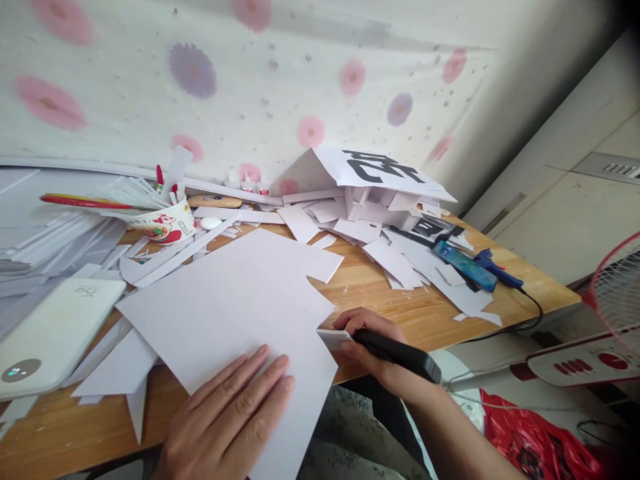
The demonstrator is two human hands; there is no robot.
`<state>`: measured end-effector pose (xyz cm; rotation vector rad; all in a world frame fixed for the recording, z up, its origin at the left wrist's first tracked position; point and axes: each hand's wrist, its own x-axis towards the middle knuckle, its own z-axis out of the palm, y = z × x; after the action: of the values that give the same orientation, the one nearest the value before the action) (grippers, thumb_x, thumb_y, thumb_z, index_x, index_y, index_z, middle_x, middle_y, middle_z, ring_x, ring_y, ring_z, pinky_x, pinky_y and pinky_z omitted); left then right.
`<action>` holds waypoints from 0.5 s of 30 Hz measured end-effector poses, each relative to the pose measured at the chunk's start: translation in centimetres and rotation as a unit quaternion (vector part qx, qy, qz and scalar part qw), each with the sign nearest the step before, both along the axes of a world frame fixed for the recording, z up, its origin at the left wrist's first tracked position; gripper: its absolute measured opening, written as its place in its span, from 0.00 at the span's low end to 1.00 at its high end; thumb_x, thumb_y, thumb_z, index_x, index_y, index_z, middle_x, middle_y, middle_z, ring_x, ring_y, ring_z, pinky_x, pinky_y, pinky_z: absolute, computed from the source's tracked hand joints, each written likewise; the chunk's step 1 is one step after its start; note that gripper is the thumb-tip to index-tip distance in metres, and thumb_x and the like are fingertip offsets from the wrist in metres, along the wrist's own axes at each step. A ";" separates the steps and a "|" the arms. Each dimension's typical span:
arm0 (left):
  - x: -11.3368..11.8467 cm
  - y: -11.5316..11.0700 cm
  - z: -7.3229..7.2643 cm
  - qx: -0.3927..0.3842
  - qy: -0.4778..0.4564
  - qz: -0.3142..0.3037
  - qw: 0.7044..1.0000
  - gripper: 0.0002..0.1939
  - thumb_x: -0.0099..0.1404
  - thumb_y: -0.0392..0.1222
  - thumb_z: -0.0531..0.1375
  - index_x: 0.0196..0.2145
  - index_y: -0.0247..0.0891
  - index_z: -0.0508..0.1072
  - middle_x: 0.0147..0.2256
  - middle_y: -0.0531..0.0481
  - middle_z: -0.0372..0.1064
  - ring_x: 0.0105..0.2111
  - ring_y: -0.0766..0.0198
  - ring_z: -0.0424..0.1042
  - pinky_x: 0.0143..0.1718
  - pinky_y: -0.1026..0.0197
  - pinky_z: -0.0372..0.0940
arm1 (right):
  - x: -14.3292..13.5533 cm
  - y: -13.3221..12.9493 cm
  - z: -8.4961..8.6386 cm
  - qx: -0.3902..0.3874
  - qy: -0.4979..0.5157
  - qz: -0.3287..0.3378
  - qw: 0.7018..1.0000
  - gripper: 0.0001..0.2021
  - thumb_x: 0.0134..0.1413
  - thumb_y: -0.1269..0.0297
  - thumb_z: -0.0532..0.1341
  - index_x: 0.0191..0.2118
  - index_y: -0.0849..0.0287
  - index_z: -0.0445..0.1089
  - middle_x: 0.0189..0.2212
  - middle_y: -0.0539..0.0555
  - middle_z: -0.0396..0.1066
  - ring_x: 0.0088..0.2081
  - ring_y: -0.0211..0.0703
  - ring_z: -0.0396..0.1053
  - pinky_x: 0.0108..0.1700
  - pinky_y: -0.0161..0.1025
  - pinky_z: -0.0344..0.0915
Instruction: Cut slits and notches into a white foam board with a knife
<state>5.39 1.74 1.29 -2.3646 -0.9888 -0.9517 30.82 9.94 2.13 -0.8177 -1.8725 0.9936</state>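
A large white sheet of board (235, 293) with notched corners lies on the wooden table, its near edge reaching over the table's front. My left hand (235, 413) rests flat on its lower part, fingers stretched out and holding nothing. At the sheet's right edge, my right hand (375, 343) is closed around a black-handled utility knife (400, 353). Its wide, pale blade (334, 339) points left, the tip at a notch in the sheet. Whether the tip cuts into the board cannot be told.
White offcuts (395, 260) surround a paper model (375, 207) under a printed sheet. A phone (465, 265) and a blue glue gun (500, 270) lie at right. Left are a paper tub (167, 223) of strips and a white power bank (60, 333). A fan (580, 363) stands beyond the table.
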 end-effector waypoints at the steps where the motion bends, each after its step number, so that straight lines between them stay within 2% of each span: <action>1: -0.1 0.0 0.0 -0.005 -0.001 0.001 1.000 0.20 0.72 0.32 0.44 0.51 0.33 0.72 0.52 0.43 0.70 0.57 0.52 0.65 0.57 0.50 0.63 | 0.2 -0.3 0.3 0.009 -0.013 0.010 1.000 0.03 0.56 0.65 0.63 0.33 0.55 0.68 0.37 0.53 0.73 0.39 0.44 0.71 0.42 0.41 0.69; 5: -0.3 -0.2 0.3 -0.026 -0.004 0.002 1.000 0.20 0.71 0.30 0.45 0.53 0.31 0.71 0.53 0.42 0.69 0.57 0.52 0.65 0.57 0.50 0.63 | 2.0 0.0 0.8 0.016 -0.038 0.028 0.999 0.02 0.56 0.68 0.62 0.33 0.56 0.68 0.37 0.54 0.73 0.38 0.42 0.72 0.40 0.39 0.70; 7: -0.5 -0.4 0.3 -0.030 -0.013 0.003 0.999 0.20 0.71 0.31 0.45 0.53 0.32 0.71 0.53 0.43 0.69 0.57 0.52 0.65 0.56 0.49 0.63 | 3.8 1.2 0.6 -0.006 -0.015 -0.026 1.000 0.02 0.55 0.65 0.63 0.34 0.56 0.69 0.40 0.54 0.73 0.39 0.44 0.73 0.38 0.40 0.72; 9: -0.7 -0.6 0.3 -0.029 -0.022 0.005 0.999 0.20 0.70 0.31 0.45 0.53 0.33 0.71 0.53 0.43 0.69 0.56 0.51 0.66 0.56 0.48 0.64 | 5.7 2.8 0.2 -0.024 0.013 -0.138 0.990 0.05 0.54 0.62 0.64 0.36 0.55 0.70 0.44 0.56 0.72 0.39 0.46 0.74 0.36 0.42 0.75; 12: -1.1 -0.7 0.3 -0.025 -0.023 -0.002 0.999 0.20 0.70 0.32 0.45 0.54 0.34 0.70 0.53 0.44 0.70 0.56 0.52 0.66 0.56 0.49 0.64 | 7.4 4.2 -0.6 0.054 -0.022 -0.264 0.963 0.11 0.50 0.62 0.67 0.40 0.55 0.71 0.50 0.59 0.68 0.40 0.47 0.74 0.41 0.47 0.75; 13: -1.2 -0.7 0.3 -0.027 -0.018 -0.008 0.999 0.20 0.71 0.33 0.45 0.55 0.34 0.69 0.53 0.44 0.70 0.56 0.53 0.66 0.56 0.49 0.64 | 7.4 4.2 -0.9 0.083 -0.029 -0.279 0.956 0.12 0.50 0.63 0.67 0.41 0.55 0.70 0.51 0.60 0.65 0.39 0.46 0.74 0.42 0.48 0.75; 15: -1.5 -0.7 0.4 -0.035 -0.008 -0.013 0.999 0.20 0.71 0.35 0.45 0.56 0.35 0.68 0.53 0.45 0.70 0.56 0.53 0.66 0.57 0.49 0.63 | 6.6 3.6 -1.7 0.117 -0.022 -0.266 0.956 0.11 0.53 0.65 0.64 0.44 0.55 0.69 0.54 0.61 0.62 0.38 0.44 0.74 0.43 0.48 0.75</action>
<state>3.91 1.06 1.71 -2.4375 -1.0152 -0.9605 37.46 13.50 0.42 -1.1241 -1.6321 0.4120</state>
